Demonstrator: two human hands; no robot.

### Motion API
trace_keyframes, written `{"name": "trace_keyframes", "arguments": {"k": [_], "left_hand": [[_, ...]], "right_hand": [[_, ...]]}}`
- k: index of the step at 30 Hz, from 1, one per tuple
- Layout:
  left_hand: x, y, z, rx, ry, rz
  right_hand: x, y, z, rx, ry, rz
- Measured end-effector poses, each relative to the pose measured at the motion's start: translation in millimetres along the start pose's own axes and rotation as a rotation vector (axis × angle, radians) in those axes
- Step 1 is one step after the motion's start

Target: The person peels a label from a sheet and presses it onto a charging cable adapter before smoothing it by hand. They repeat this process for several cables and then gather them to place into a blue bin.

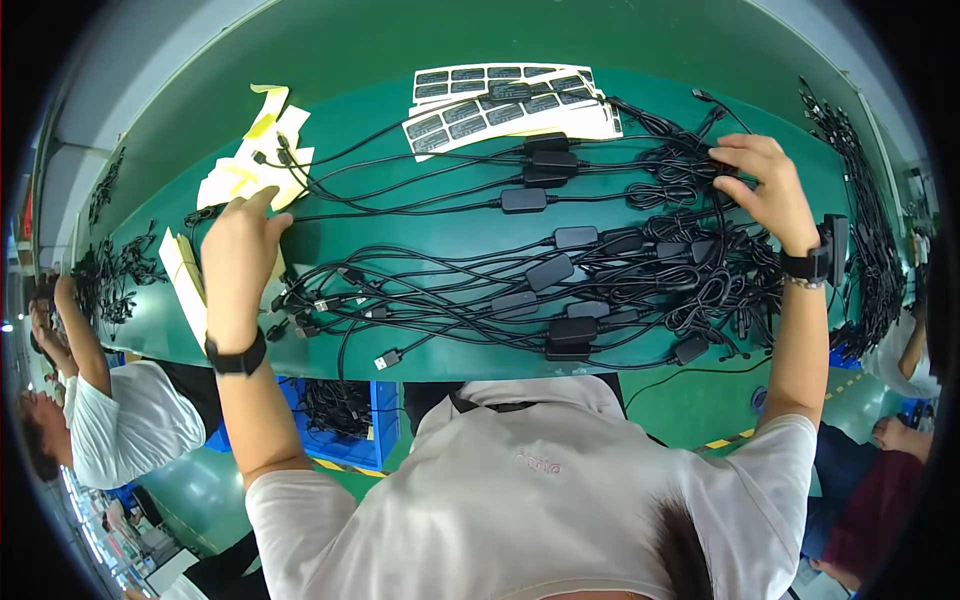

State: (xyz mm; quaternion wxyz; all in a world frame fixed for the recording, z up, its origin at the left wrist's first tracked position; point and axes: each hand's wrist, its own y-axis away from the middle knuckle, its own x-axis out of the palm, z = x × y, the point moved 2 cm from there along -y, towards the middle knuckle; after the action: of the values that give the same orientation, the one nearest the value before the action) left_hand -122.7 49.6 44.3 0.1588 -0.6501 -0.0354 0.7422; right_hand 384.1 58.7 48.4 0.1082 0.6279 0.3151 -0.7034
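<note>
My left hand (pixel 240 240) is bent inward beside yellow-white backing paper (pixel 250 165). Its thumb and forefinger are on a black cable that runs right to a small black box (pixel 524 201). Over on the right, my right hand (pixel 765 180) has fingers and thumb apart at coiled, tied cables (pixel 670 165). Between my hands, several cables with inline boxes lie side by side. A larger pile of similar cables (pixel 575 275) lies nearer me, its USB plugs (pixel 388 359) toward the left. One box (pixel 510 92) rests on label sheets (pixel 455 130).
Folded paper (pixel 184 285) lies by my left forearm. More cables heap at the bench's left (pixel 115 275) and right (pixel 860 210) ends. A blue bin (pixel 385 420) holding cables stands below the front edge. Other people (pixel 140 425) sit on both sides.
</note>
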Motion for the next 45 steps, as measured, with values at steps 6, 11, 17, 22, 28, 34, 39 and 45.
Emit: {"name": "trace_keyframes", "arguments": {"k": [6, 11, 17, 22, 28, 34, 39, 45], "left_hand": [[-61.7, -11.5, -106.2, -0.078, 1.357, -0.113], [-53.8, -31.5, -171.9, 0.082, 1.606, -0.112], [-29.2, -24.5, -166.4, 0.056, 1.604, 0.664], [-20.6, -13.6, -172.7, 0.046, 1.543, 0.754], [-14.5, -7.3, -171.7, 0.209, 1.555, 0.435], [-9.6, 6.3, -177.4, 0.251, 1.614, 0.386], [-9.7, 4.5, -174.2, 0.190, 1.742, 0.453], [-21.1, -8.0, -145.1, 0.277, 1.720, 0.418]], "right_hand": [[-22.3, -46.0, 85.3, 0.086, -0.896, -0.068], [-6.8, -78.0, 143.1, -0.073, -1.235, 0.004], [-5.4, -67.2, 122.7, 0.240, -1.299, 0.440], [-4.7, -56.1, 143.6, -0.082, -0.601, -0.118], [2.0, -45.2, 168.2, 0.086, -0.357, -0.288], [16.4, -31.6, 191.8, 0.096, -0.166, -0.381], [18.9, -20.8, 200.3, 0.041, -0.027, -0.521], [-51.9, -26.0, 190.0, -0.281, -0.305, -0.324]]}}
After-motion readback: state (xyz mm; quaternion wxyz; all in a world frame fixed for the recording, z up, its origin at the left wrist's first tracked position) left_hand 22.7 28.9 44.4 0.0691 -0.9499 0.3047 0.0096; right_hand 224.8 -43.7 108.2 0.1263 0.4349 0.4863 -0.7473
